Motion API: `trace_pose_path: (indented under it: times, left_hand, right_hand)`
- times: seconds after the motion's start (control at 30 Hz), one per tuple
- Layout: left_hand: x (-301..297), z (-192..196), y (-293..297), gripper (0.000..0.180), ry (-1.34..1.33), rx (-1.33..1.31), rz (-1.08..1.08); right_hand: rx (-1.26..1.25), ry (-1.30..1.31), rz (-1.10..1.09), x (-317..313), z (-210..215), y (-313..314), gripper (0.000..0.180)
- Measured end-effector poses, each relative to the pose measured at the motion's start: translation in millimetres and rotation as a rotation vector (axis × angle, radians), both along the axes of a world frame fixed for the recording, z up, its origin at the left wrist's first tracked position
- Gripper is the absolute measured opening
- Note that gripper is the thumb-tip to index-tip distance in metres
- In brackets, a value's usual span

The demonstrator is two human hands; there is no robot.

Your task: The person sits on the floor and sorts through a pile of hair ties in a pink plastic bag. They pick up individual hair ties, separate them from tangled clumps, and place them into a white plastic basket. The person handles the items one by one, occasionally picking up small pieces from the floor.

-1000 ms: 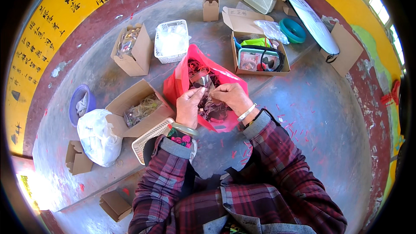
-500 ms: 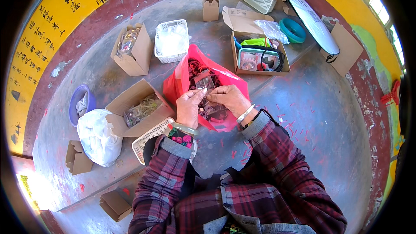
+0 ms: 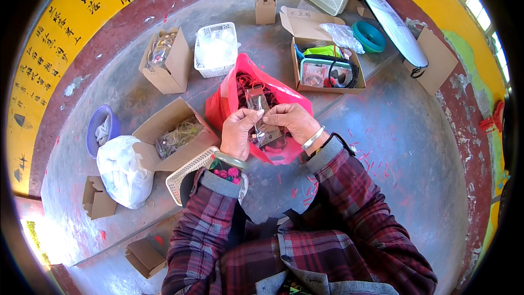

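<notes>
Over the open mouth of a red plastic bag [image 3: 225,98], both hands pinch a small clear plastic packet [image 3: 256,100]. My left hand [image 3: 238,130] grips it from the left with thumb and fingertips. My right hand [image 3: 295,123] meets it from the right, its thumb and forefinger pressed together on the packet beside the left thumb. Something reddish shows at the packet's upper end; its other contents are too small to make out. Dark red, tangled pieces [image 3: 248,82] fill the bag below and behind my hands.
Left of the bag stand a cardboard box of clear tangled bits [image 3: 203,137], a stuffed white bag [image 3: 124,172] and a purple basin [image 3: 113,125]. Beyond are a white basket [image 3: 232,66], another box [image 3: 177,71] and an open box of mixed items [image 3: 341,90]. Red scraps [image 3: 367,164] litter the floor at right.
The clear packet now stands more upright and shows more plainly between my hands. My fingers have shifted slightly on it; the surroundings stay put.
</notes>
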State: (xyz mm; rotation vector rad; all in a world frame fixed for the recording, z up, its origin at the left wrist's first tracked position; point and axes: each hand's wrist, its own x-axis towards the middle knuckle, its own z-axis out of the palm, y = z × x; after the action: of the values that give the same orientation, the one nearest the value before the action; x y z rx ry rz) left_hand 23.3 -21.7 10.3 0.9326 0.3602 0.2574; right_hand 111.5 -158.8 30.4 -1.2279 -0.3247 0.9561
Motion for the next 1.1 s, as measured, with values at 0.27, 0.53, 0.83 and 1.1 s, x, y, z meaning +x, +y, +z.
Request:
trace_pose_path:
  times: [0.27,0.53,0.83,1.1]
  left_hand:
    - [1.0,1.4,-2.3,0.01,-0.019,-0.021,0.006]
    - [-1.1,-3.6,2.8,0.012,0.05,-0.019,-0.103]
    - [-2.7,2.9,-1.3,0.016,-0.031,-0.038,-0.122]
    - [-2.5,6.1,-3.1,0.016,0.001,0.049,-0.088]
  right_hand:
    - [-0.032,-0.107,0.027,5.6,-1.9,-3.4,0.017]
    - [-0.058,-0.174,0.077,8.8,-2.3,-6.0,0.015]
    - [-0.043,-0.193,-0.091,1.6,-3.2,1.6,0.012]
    - [-0.098,-0.293,-0.12,0.0,-3.1,4.3,0.012]
